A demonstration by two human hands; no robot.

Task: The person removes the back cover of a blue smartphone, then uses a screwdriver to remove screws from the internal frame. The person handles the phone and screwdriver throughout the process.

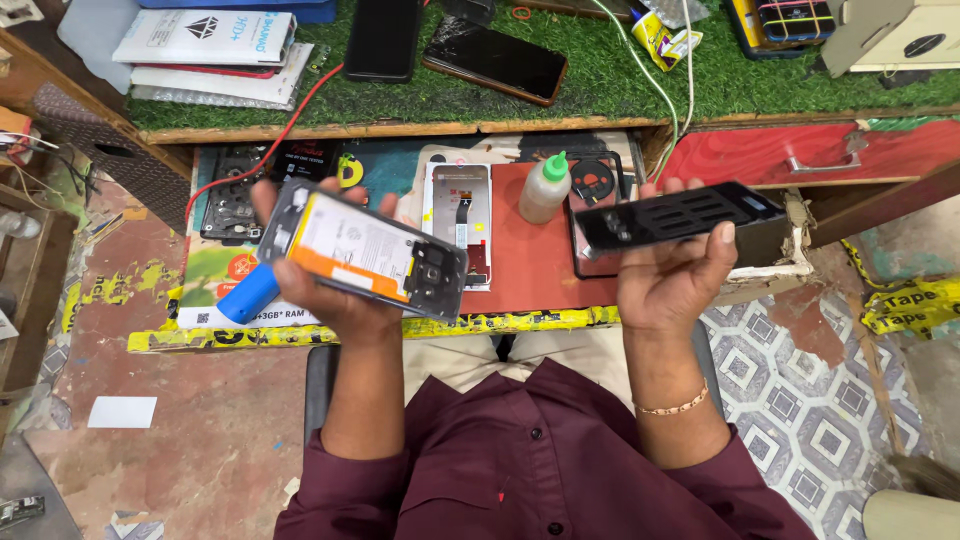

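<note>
Two hands are raised above the tabletop (540,270). The left hand (325,290) grips an opened phone (365,250), battery side up. The right hand (670,275) cradles a black back cover (675,215) on curled fingers.

Opened phone body (365,252), battery exposed, tilted, beside black back cover (672,215), both aloft.

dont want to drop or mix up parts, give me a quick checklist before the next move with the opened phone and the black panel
1. Left hand grips opened phone: ok, fingers wrap its edges.
2. Right hand holds black panel: ok, resting on fingertips.
3. The two parts apart: ok, a gap shows between them.
4. Battery seated in the phone: ok, it lies flat.
5. Red mat free to set down: not ok, a glue bottle and phone frame stand there.
6. Screws all out: cannot tell.
</note>
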